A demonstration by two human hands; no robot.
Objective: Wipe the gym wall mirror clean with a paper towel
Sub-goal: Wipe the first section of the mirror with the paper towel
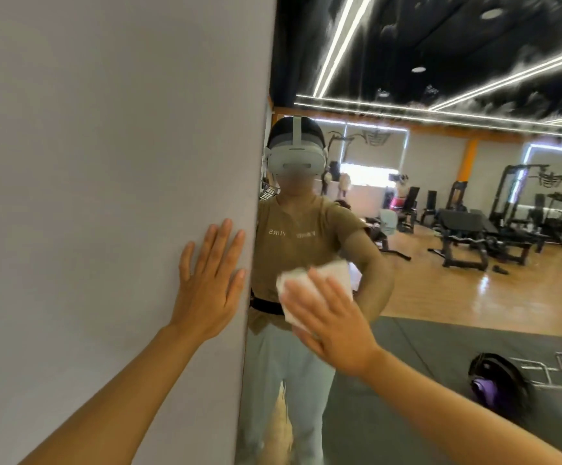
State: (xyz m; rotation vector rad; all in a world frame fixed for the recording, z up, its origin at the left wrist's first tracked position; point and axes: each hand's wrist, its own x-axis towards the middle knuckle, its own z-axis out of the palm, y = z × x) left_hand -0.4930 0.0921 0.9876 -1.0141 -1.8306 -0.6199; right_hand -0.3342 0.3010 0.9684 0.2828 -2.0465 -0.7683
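left hand (207, 283) flat, right hand (331, 325) pressing

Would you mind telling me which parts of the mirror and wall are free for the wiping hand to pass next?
The mirror is free right of and above the right hand, which presses the paper towel flat. Below it the glass is free too. It is crowded leftward: the left hand lies flat on the grey wall at the mirror's edge.
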